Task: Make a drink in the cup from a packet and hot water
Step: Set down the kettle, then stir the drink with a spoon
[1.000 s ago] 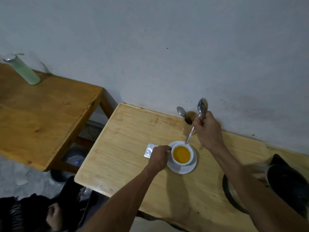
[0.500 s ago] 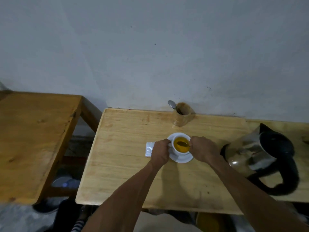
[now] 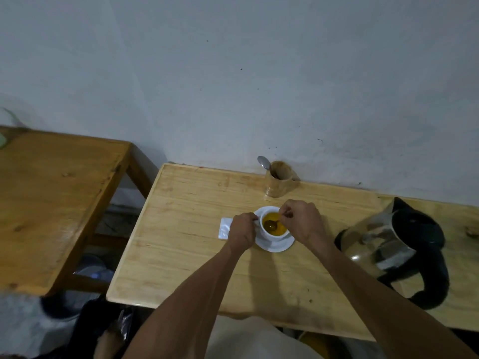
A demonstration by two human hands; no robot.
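Observation:
A white cup point(image 3: 272, 236) of yellow-orange drink stands on a white saucer point(image 3: 278, 246) on the pale wooden table point(image 3: 186, 244). My left hand point(image 3: 241, 231) grips the cup at its left side, probably by the handle, which is hidden. My right hand point(image 3: 302, 220) pinches the handle of a metal spoon point(image 3: 272, 224) whose bowl is in the drink. A white packet point(image 3: 224, 228) lies flat just left of the saucer, partly under my left hand. The steel kettle point(image 3: 388, 242) with a black lid and handle stands to the right.
A wooden holder point(image 3: 278, 183) with a second spoon point(image 3: 263, 162) stands by the wall behind the cup. A darker wooden table point(image 3: 51, 198) is to the left, with a gap between. Dark objects and a plastic bottle point(image 3: 94, 273) lie on the floor below.
My right hand came down from near the holder with the spoon and put its bowl into the drink. My left hand stayed on the cup. The view swung, showing the kettle more fully.

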